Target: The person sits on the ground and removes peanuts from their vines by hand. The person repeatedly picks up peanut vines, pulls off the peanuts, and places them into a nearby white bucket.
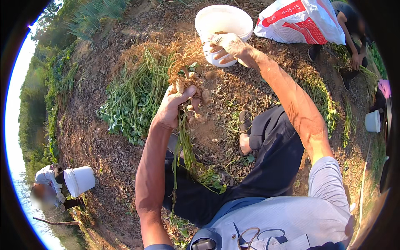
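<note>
My left hand (175,101) grips an uprooted peanut plant by its root end. Tan pods (197,117) cluster around the thumb, and the green stems (187,150) hang down toward my lap. Farther forward, my right hand (229,47) is at the near rim of a white plastic bucket (223,15), fingers apart in front of its outer wall. No object shows in those fingers; the palm is partly hidden. Left of the bucket lies a heap of pulled peanut plants (140,84), roots toward the bucket and leaves toward me.
A white and red fertilizer sack (293,22) stands right of the bucket. Another person (351,37) bends over plants at upper right; one more (51,184) is beside a white bucket (79,181) at left. More pulled plants (322,97) lie at right. A white pail (372,121) is farther right.
</note>
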`<action>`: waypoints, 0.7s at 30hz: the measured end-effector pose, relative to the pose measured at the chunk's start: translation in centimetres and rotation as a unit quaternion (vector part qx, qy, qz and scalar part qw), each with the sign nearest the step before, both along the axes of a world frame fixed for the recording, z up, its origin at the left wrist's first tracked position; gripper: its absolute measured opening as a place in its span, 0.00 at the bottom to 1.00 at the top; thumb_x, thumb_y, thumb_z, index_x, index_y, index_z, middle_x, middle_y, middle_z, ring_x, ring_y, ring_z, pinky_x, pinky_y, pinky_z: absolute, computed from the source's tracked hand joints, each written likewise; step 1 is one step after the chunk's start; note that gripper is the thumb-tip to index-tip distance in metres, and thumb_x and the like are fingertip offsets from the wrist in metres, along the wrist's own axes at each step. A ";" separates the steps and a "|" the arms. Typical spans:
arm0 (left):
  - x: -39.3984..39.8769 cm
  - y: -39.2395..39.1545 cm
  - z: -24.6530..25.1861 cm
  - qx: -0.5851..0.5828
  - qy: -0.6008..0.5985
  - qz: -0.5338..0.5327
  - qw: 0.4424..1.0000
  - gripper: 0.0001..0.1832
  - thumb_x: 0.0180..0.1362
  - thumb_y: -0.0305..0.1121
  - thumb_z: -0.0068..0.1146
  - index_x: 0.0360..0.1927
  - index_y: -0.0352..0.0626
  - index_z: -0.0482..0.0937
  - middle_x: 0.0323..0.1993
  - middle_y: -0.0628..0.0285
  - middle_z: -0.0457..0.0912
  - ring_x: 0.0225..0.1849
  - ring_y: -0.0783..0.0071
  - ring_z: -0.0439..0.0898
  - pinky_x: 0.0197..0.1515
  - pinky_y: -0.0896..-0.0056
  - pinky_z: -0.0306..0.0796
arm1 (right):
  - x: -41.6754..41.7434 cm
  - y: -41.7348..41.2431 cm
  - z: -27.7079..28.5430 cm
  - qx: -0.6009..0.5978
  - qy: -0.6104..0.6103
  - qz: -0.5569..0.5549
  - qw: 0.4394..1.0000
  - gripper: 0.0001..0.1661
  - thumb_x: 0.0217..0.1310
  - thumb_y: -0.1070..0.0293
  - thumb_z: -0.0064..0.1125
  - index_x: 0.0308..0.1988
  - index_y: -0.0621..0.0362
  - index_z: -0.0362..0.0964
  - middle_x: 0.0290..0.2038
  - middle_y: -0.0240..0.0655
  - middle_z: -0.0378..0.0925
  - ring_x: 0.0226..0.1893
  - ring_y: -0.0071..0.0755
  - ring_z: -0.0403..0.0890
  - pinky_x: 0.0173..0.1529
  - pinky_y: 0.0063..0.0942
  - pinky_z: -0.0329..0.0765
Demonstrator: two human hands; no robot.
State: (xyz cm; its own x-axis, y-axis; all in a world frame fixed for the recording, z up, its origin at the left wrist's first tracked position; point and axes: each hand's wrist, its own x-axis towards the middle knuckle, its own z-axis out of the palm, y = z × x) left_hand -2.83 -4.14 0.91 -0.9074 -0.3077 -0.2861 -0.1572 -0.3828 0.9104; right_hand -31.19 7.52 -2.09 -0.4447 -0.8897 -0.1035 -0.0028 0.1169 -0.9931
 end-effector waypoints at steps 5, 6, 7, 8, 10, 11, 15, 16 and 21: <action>-2.1 1.4 0.4 0.024 0.043 -0.030 0.998 0.23 0.63 0.44 0.68 0.52 0.35 0.80 0.33 0.56 0.87 0.25 0.77 0.81 0.22 0.78 0.73 | 9.0 2.5 2.4 0.028 -0.026 0.027 0.999 0.48 0.69 0.27 0.54 0.64 0.61 0.74 0.54 0.46 0.81 0.44 0.39 0.84 0.47 0.36 0.85; -2.1 1.6 0.8 0.034 0.031 -0.037 0.998 0.23 0.64 0.44 0.68 0.51 0.35 0.80 0.33 0.56 0.87 0.25 0.77 0.81 0.22 0.79 0.73 | 9.9 2.3 3.4 0.058 -0.001 0.012 0.998 0.43 0.72 0.29 0.52 0.55 0.62 0.79 0.42 0.39 0.82 0.37 0.30 0.80 0.40 0.31 0.81; -2.3 1.8 0.7 0.038 0.040 -0.036 0.998 0.23 0.64 0.44 0.67 0.51 0.35 0.80 0.33 0.56 0.87 0.24 0.78 0.81 0.21 0.79 0.73 | 10.3 2.7 3.7 0.024 0.013 0.006 1.000 0.41 0.72 0.28 0.52 0.49 0.60 0.77 0.36 0.35 0.79 0.33 0.27 0.79 0.36 0.29 0.80; -2.5 2.1 0.6 0.042 0.049 -0.034 0.997 0.23 0.65 0.44 0.67 0.51 0.34 0.80 0.33 0.56 0.87 0.24 0.78 0.81 0.21 0.78 0.73 | 10.6 3.0 3.9 -0.010 0.026 0.000 1.000 0.39 0.72 0.28 0.53 0.43 0.59 0.76 0.30 0.30 0.75 0.29 0.24 0.78 0.32 0.27 0.78; -2.3 1.7 1.0 0.052 0.065 -0.077 0.994 0.21 0.67 0.43 0.64 0.50 0.34 0.80 0.33 0.56 0.87 0.23 0.80 0.80 0.21 0.78 0.73 | 10.8 2.7 3.0 -0.080 0.058 -0.015 0.995 0.39 0.72 0.29 0.54 0.36 0.59 0.75 0.23 0.25 0.72 0.23 0.20 0.74 0.26 0.24 0.73; -2.3 1.6 0.9 0.055 0.062 -0.079 0.993 0.21 0.68 0.43 0.64 0.50 0.34 0.80 0.33 0.55 0.87 0.22 0.80 0.79 0.21 0.78 0.73 | 10.7 2.7 2.6 -0.104 0.083 -0.028 0.991 0.39 0.72 0.28 0.53 0.36 0.59 0.75 0.22 0.25 0.72 0.23 0.20 0.74 0.26 0.24 0.73; -2.6 2.3 0.7 0.019 0.039 -0.021 0.999 0.25 0.67 0.46 0.63 0.50 0.28 0.79 0.30 0.53 0.86 0.19 0.75 0.77 0.20 0.72 0.70 | 10.7 2.2 1.9 -0.173 0.170 -0.083 0.967 0.39 0.71 0.28 0.54 0.33 0.58 0.74 0.20 0.26 0.71 0.21 0.19 0.73 0.24 0.24 0.72; -2.7 2.6 0.7 -0.003 0.030 0.010 0.999 0.28 0.66 0.47 0.63 0.50 0.24 0.79 0.29 0.52 0.85 0.17 0.72 0.76 0.19 0.70 0.69 | 10.7 2.2 1.8 -0.183 0.189 -0.096 0.960 0.39 0.71 0.27 0.54 0.33 0.58 0.73 0.20 0.26 0.70 0.20 0.18 0.73 0.23 0.25 0.71; -2.4 1.4 0.4 0.020 0.073 -0.096 0.993 0.35 0.60 0.49 0.69 0.56 0.23 0.77 0.35 0.48 0.86 0.26 0.67 0.83 0.24 0.71 0.76 | 11.0 2.7 2.0 -0.148 -0.203 0.016 0.968 0.32 0.69 0.35 0.64 0.30 0.52 0.68 0.18 0.23 0.68 0.12 0.13 0.65 0.13 0.20 0.62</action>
